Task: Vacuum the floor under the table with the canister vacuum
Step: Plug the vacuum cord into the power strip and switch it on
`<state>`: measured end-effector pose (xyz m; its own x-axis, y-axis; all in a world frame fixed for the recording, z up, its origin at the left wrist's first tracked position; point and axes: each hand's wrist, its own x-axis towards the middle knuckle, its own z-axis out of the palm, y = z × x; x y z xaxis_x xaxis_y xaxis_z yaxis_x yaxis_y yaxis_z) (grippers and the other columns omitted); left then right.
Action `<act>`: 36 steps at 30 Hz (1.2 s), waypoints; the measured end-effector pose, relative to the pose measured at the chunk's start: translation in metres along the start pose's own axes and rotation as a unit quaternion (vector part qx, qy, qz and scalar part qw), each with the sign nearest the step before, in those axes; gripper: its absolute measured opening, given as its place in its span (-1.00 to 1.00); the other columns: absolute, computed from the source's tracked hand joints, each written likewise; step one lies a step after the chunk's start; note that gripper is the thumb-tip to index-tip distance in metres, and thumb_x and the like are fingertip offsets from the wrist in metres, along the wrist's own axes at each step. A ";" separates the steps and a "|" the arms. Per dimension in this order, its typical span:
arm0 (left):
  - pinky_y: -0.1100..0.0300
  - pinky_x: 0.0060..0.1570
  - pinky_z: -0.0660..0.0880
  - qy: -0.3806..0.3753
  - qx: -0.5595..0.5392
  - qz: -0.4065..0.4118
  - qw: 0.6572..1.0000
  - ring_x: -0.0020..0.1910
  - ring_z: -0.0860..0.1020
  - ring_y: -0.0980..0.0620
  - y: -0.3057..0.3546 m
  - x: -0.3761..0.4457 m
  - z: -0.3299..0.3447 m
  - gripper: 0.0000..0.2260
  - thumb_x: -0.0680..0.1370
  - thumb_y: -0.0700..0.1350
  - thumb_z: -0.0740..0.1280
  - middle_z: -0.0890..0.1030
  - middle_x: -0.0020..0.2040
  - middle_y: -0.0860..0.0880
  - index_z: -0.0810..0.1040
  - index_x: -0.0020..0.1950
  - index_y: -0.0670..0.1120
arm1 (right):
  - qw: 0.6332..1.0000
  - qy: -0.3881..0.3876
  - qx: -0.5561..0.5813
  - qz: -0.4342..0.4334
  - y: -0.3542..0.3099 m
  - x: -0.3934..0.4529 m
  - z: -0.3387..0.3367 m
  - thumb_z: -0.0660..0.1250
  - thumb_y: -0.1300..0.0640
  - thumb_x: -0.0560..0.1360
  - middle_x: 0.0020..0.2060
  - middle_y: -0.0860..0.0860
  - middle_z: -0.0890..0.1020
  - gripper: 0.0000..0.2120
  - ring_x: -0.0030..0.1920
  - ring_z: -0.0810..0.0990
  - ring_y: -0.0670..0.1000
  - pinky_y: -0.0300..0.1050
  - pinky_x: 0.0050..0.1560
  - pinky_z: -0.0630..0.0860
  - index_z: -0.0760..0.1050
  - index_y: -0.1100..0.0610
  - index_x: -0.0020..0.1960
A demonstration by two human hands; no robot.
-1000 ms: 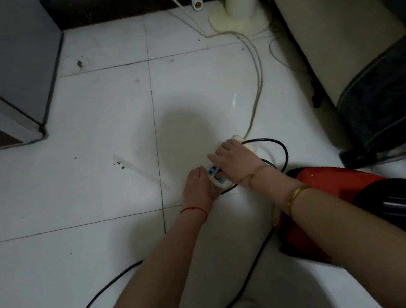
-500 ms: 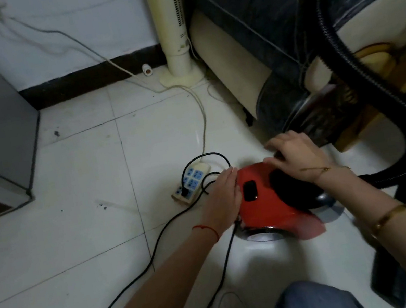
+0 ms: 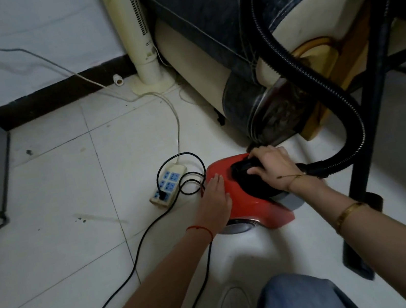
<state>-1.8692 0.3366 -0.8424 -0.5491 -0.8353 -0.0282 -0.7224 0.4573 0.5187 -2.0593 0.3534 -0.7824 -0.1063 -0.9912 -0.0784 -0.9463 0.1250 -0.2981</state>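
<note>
Right hand [image 3: 273, 166] shifted onto vacuum [image 3: 253, 204] handle [image 3: 245, 166].

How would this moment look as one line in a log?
left hand flat on red vacuum | right hand gripping its black handle | black cord plugged into power strip

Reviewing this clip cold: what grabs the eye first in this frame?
The red canister vacuum at centre, with the left hand flat on its rear and the right hand gripping its black handle. Next, the ribbed black hose looping up at right, and the power strip on the tiles to the vacuum's left.
</note>
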 end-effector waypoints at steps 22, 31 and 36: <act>0.17 0.43 0.13 -0.009 0.044 -0.079 0.996 0.53 0.04 -0.05 -0.064 0.006 -0.021 -0.49 0.59 -0.24 0.12 0.12 0.54 -0.13 0.11 0.54 -0.21 | 0.998 0.059 0.030 -0.020 -0.055 0.032 0.032 0.23 -0.08 0.54 0.00 0.06 0.53 -0.72 0.08 0.43 0.11 -0.05 0.12 0.23 0.43 0.12 0.08; 0.17 0.46 0.12 -0.019 0.096 -0.080 0.992 0.52 0.07 -0.08 -0.062 0.008 -0.019 -0.50 0.60 -0.24 0.10 0.13 0.53 -0.17 0.09 0.53 -0.26 | 0.998 0.047 0.024 -0.026 -0.052 0.034 0.035 0.19 -0.10 0.55 0.04 0.04 0.52 -0.69 0.12 0.42 0.09 -0.03 0.19 0.22 0.43 0.10 0.15; 0.16 0.40 0.22 -0.040 0.118 -0.077 0.989 0.47 0.19 -0.10 -0.057 0.012 -0.026 -0.52 0.60 -0.23 0.10 0.21 0.50 -0.16 0.13 0.52 -0.25 | 0.999 0.031 0.023 -0.022 -0.052 0.033 0.031 0.19 -0.11 0.55 0.05 0.05 0.50 -0.67 0.13 0.42 0.10 -0.03 0.18 0.22 0.42 0.11 0.16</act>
<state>-1.8236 0.2923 -0.8502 -0.4490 -0.8784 -0.1640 -0.8730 0.3921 0.2901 -2.0040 0.3159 -0.7991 -0.0843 -0.9964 -0.0059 -0.9354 0.0812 -0.3443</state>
